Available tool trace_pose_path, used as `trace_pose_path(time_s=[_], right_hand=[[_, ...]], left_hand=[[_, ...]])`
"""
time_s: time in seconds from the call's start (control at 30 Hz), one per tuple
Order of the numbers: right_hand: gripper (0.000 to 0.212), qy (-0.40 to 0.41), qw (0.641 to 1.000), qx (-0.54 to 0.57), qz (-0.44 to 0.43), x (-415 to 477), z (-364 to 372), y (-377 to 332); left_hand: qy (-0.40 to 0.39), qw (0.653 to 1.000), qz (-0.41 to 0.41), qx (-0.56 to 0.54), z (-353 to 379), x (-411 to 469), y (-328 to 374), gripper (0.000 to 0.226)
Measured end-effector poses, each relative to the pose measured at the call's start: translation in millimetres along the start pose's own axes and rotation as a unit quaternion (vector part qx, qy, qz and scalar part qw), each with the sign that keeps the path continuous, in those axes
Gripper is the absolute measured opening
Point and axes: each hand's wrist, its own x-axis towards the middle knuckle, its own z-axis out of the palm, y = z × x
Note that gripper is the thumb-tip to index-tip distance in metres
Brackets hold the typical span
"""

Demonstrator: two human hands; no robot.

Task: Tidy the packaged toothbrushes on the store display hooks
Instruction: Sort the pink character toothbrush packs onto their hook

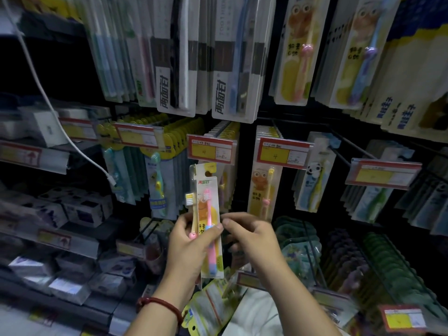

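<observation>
My left hand (191,241) grips two packaged children's toothbrushes (208,214) upright in front of the display; the front pack shows a pink brush, the one behind a yellow brush. My right hand (252,236) is just to the right of the packs, fingers curled, its fingertips at the front pack's right edge. Whether it pinches the pack is unclear. Behind the packs hangs a hook of matching packs (223,141) under a red and yellow price tag (211,149). Another hook of the same kind of pack (265,190) hangs to the right.
Rows of packaged toothbrushes (174,57) hang on hooks above, left and right. Shelves with small boxes (72,209) stand at the left, crossed by a white cable (48,100). More packs (211,304) lie low under my arms. Green and purple packs (363,258) hang at lower right.
</observation>
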Motion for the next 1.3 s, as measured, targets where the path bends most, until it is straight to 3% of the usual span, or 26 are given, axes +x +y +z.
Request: trace_pose_path(time_s=[0.13,0.37,0.53,0.6,0.77,0.9,1.03,1.1,1.17,1.23,1.3], right_hand=[[0.010,-0.012,0.999,0.035,-0.037,5,8,-6],[0.016,-0.001,0.997,-0.021,-0.071,22,26,-20],[0.017,0.048,0.997,-0.027,-0.057,39,33,-33],[0.019,0.085,0.995,-0.005,-0.057,43,34,-33],[0.014,0.116,0.990,0.064,-0.046,42,35,-35],[0.014,0.119,0.992,-0.004,-0.050,38,33,-34],[0.012,0.121,0.990,-0.058,-0.052,33,24,-31],[0.013,0.108,0.987,-0.114,-0.039,28,19,-29],[0.027,0.066,0.988,-0.136,-0.016,20,15,-29],[0.037,0.009,0.996,-0.091,-0.001,9,13,-32],[0.034,-0.045,0.998,-0.037,-0.017,-1,9,-34]], left_hand=[[-0.049,0.996,0.021,0.072,-1,-1,-2,0.039],[-0.016,0.998,0.031,0.046,-8,2,0,0.036],[-0.029,0.998,0.018,0.054,-12,-1,5,0.054],[-0.020,0.998,0.011,0.058,-15,-1,6,0.062],[0.050,0.996,0.019,0.072,-23,3,4,0.046],[0.084,0.987,0.046,0.126,-25,2,6,0.044],[0.061,0.985,0.064,0.148,-22,-5,13,0.044],[0.049,0.980,0.071,0.177,-18,-9,14,0.045],[0.042,0.975,0.074,0.204,-13,-11,13,0.045],[0.042,0.970,0.073,0.227,-10,-13,11,0.048],[0.042,0.965,0.071,0.249,-6,-15,10,0.054]])
